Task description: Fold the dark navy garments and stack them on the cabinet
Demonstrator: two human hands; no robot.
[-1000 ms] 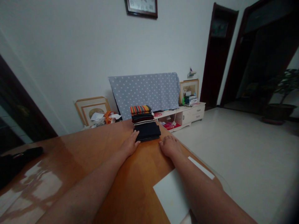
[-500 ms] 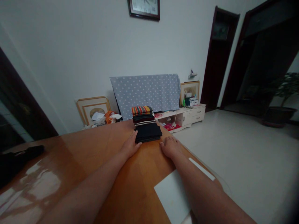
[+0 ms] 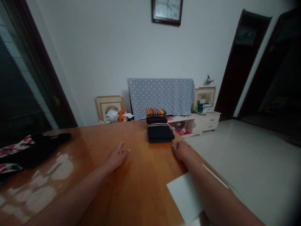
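Observation:
A stack of folded dark clothes [image 3: 161,133] stands near the far right part of the wooden table [image 3: 131,188]. Behind it, and partly hidden by it, rises a taller pile with a striped orange, red and yellow folded cloth [image 3: 155,111] on top. My left hand [image 3: 118,157] is over the table to the left of the stack, apart from it, fingers loosely spread and holding nothing. Close to the stack's near right corner, my right hand [image 3: 182,150] rests by the table edge with its fingers stretched forward; nothing shows in it.
A white sheet [image 3: 184,194] lies partly under my right forearm. Black clothing with a red and white pattern [image 3: 30,153] is at the table's left. Beyond the table are a low white cabinet [image 3: 199,125], a dotted grey cloth [image 3: 162,94] and a framed picture [image 3: 109,105].
My left hand has let go of the dark stack's side and moved left, away from it. My right hand stays beside the stack. The view has turned left, showing more of the black clothing.

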